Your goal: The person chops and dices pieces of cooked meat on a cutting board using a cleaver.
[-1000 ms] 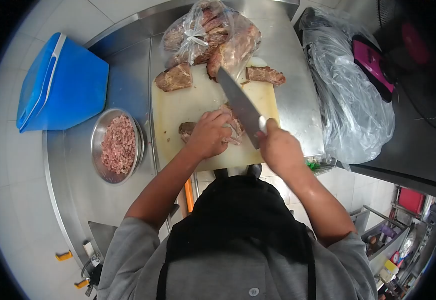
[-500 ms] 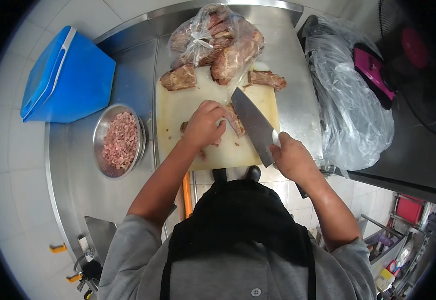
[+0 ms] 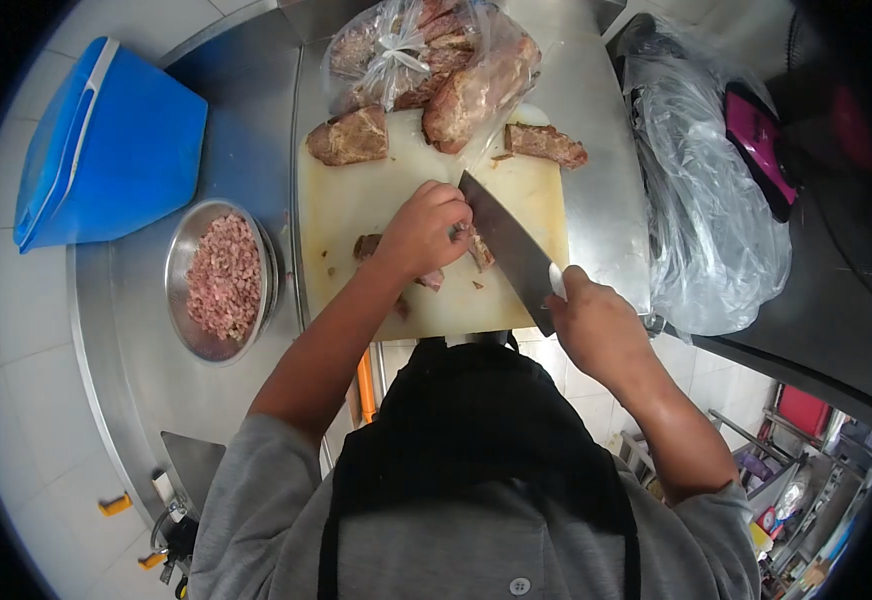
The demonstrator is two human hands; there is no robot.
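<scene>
My right hand (image 3: 601, 325) grips the handle of a large knife (image 3: 508, 245), whose broad blade slants up and left over the cutting board (image 3: 341, 215). Curled beside the blade is my left hand (image 3: 431, 230), its fingers closed at a small meat piece (image 3: 481, 250); what lies between the fingertips is hidden. Smaller meat scraps (image 3: 431, 281) and a darker chunk (image 3: 366, 245) show around my left wrist. At the board's far side are a meat block (image 3: 349, 137) on the left and another piece (image 3: 546, 145) on the right.
Meat in a knotted clear bag (image 3: 401, 60) sits beyond the board, near a large meat piece (image 3: 481, 95). Left of the board are a metal bowl of diced meat (image 3: 224, 275) and a blue cooler (image 3: 126, 150). Clear plastic (image 3: 706, 200) covers something on the right.
The knife first moved down and right, away from the left fingers, then stayed close to the meat. My left hand has shifted up and right, towards the blade.
</scene>
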